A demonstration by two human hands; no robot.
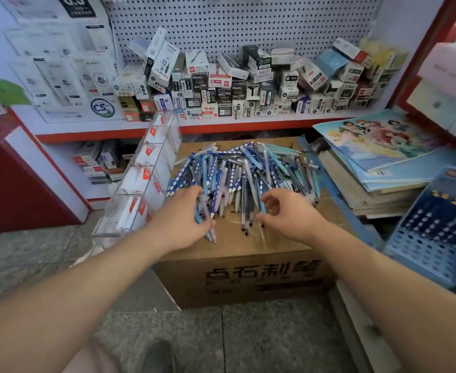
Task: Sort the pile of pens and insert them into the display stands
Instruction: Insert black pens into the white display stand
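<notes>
Pens (243, 173), blue and pastel, heaped; left fingers (190, 191) around several, right fingers (274, 195) loosely curled.

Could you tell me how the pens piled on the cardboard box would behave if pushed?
The pens look slim and round, so pushed ones would probably roll or slide on the cardboard box. They lie crisscrossed, so neighbours likely shift too. The left hand grips several, suggesting they're light.

Bright, even light; wide-angle warp at edges, slight blur.
</notes>
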